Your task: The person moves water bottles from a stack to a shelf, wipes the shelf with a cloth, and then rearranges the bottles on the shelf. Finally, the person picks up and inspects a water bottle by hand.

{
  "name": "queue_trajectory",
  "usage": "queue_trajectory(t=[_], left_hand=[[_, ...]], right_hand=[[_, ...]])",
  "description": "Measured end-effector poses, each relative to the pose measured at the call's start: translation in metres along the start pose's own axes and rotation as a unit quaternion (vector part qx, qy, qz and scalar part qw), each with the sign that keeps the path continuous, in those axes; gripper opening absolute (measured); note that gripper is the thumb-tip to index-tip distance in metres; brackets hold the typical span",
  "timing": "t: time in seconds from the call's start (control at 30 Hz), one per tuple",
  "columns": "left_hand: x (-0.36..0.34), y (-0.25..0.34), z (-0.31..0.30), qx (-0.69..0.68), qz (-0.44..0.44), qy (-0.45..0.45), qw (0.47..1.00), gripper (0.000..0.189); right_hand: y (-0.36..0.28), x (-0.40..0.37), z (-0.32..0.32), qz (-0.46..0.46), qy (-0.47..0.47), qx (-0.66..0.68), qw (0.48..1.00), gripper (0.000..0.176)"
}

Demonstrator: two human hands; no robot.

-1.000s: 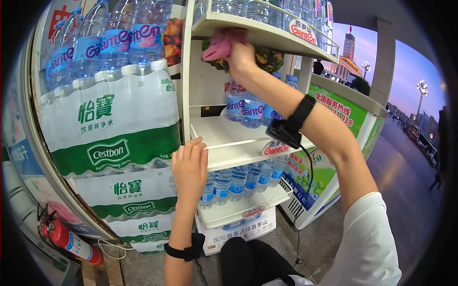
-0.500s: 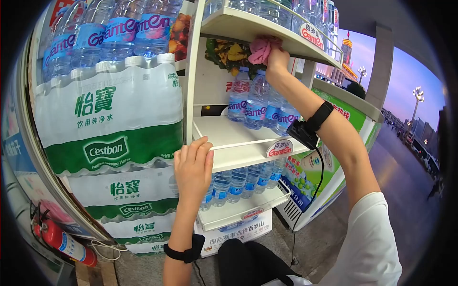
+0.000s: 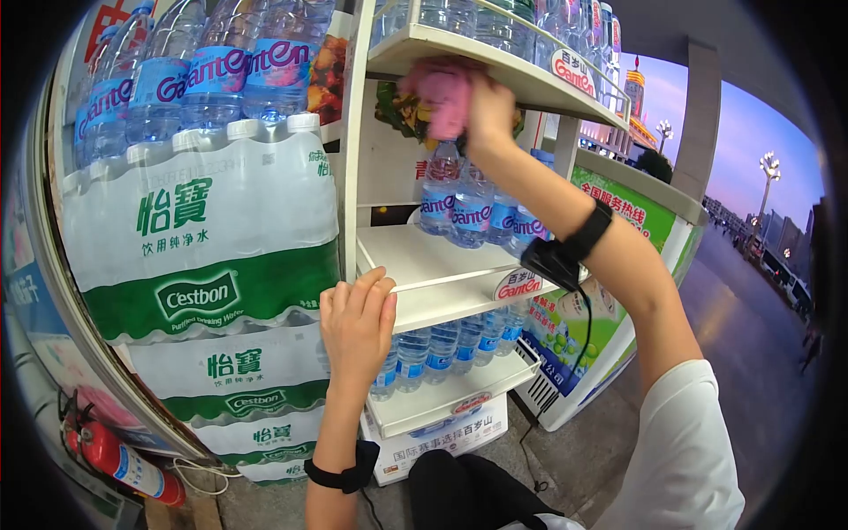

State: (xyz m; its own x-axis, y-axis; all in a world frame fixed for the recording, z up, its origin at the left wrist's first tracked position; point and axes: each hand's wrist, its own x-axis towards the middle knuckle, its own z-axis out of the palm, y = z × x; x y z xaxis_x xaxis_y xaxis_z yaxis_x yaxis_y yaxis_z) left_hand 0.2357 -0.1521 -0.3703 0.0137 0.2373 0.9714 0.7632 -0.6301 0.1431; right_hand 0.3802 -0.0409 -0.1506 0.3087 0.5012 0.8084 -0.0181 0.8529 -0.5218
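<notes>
Pink cloth (image 3: 437,88) sits bunched in the right hand (image 3: 488,110), whose fingers close around it and press it against the underside of the upper shelf (image 3: 530,84) at 12 o'clock, just above the caps of the Ganten bottles (image 3: 468,208). Toward 6 o'clock the left hand (image 3: 358,322) lies loosely bent over the front corner of the middle shelf (image 3: 424,265), clasping nothing, beside the Cestbon packs (image 3: 203,238) at 9 o'clock. Wiping that underside looks to be the step in hand; a further stroke calls for steady upward pressure and clearance from the bottle caps.
</notes>
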Motion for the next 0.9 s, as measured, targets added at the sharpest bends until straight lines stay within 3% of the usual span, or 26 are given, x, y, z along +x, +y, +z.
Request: queue_trajectory(t=[0.07, 0.13, 0.2, 0.33, 0.37, 0.47, 0.5, 0.53, 0.57, 0.6, 0.67, 0.77, 0.87, 0.9], left_hand=[[-0.002, 0.0, 0.001, -0.012, 0.003, 0.004, 1.0, 0.012], [-0.002, 0.0, 0.001, -0.026, 0.001, 0.007, 1.0, 0.012], [-0.002, 0.0, 0.0, -0.036, -0.001, 0.008, 0.999, 0.011], [-0.001, 0.001, 0.001, -0.057, -0.014, 0.005, 0.998, 0.011], [-0.001, 0.001, 0.002, -0.063, -0.018, 0.002, 0.998, 0.011], [0.002, 0.004, 0.002, -0.045, 0.0, 0.027, 0.999, 0.01], [0.003, 0.003, 0.002, -0.067, 0.003, 0.021, 0.998, 0.01], [0.004, 0.001, 0.002, -0.09, 0.005, 0.016, 0.996, 0.01], [0.005, 0.0, 0.002, -0.114, 0.005, 0.012, 0.993, 0.01], [0.005, 0.001, 0.001, -0.111, 0.004, 0.007, 0.994, 0.01], [0.007, 0.001, -0.001, -0.107, 0.003, -0.001, 0.994, 0.011], [0.007, 0.0, 0.0, -0.088, 0.015, -0.002, 0.996, 0.009], [0.007, 0.001, -0.003, -0.085, 0.013, -0.007, 0.996, 0.009], [0.007, 0.001, -0.004, -0.09, 0.01, -0.009, 0.996, 0.009]], right_hand=[[0.024, 0.033, -0.04, -0.079, 0.043, -0.063, 0.994, 0.038], [0.018, 0.039, -0.071, -0.078, 0.096, -0.12, 0.985, 0.042], [0.006, 0.039, -0.088, -0.023, 0.121, -0.094, 0.988, 0.039], [0.024, 0.051, -0.082, -0.068, 0.168, -0.091, 0.979, 0.048], [0.019, 0.042, -0.072, -0.049, 0.148, -0.068, 0.985, 0.046], [0.028, 0.029, -0.038, -0.094, 0.047, -0.167, 0.98, 0.047], [0.024, 0.018, -0.019, -0.083, -0.002, -0.067, 0.994, 0.047], [0.021, 0.012, -0.005, -0.043, -0.045, -0.073, 0.995, 0.033], [0.019, 0.003, 0.011, -0.071, -0.061, -0.081, 0.992, 0.031], [0.011, -0.008, 0.026, -0.128, -0.059, -0.115, 0.983, 0.031], [0.007, -0.012, 0.044, -0.072, -0.069, -0.056, 0.993, 0.031], [0.015, -0.002, 0.034, -0.08, -0.058, -0.06, 0.993, 0.034], [0.022, 0.026, -0.014, 0.003, -0.032, -0.154, 0.987, 0.036], [0.035, 0.044, -0.036, -0.015, 0.001, -0.173, 0.985, 0.037]])
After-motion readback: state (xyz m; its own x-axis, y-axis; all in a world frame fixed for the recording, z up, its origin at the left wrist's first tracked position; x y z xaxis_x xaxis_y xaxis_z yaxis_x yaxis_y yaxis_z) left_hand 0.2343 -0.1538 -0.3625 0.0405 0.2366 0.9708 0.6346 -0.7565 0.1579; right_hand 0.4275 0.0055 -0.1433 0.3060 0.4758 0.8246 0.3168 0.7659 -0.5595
